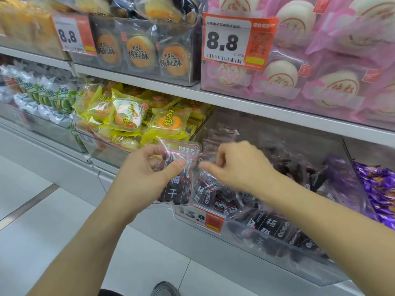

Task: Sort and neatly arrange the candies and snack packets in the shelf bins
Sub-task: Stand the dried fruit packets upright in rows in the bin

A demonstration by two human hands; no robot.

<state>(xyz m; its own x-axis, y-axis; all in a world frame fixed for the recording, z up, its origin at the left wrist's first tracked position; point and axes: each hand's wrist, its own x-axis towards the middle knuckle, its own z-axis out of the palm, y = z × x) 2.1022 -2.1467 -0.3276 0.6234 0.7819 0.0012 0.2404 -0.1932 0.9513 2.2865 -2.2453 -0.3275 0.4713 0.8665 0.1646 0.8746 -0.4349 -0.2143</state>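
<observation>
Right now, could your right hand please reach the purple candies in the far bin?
Probably yes: the right hand pinches a dark packet, and the purple candies lie exposed beyond a clear divider.

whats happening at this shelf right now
A person is tidying snack packets at a store shelf. The left hand grips a clear packet of dark dried fruit, held up in front of the clear bin with the 13.8 price tag. The right hand pinches a second packet of the same kind at the bin's front edge. The neighbouring bin holds yellow pastry packets.
</observation>
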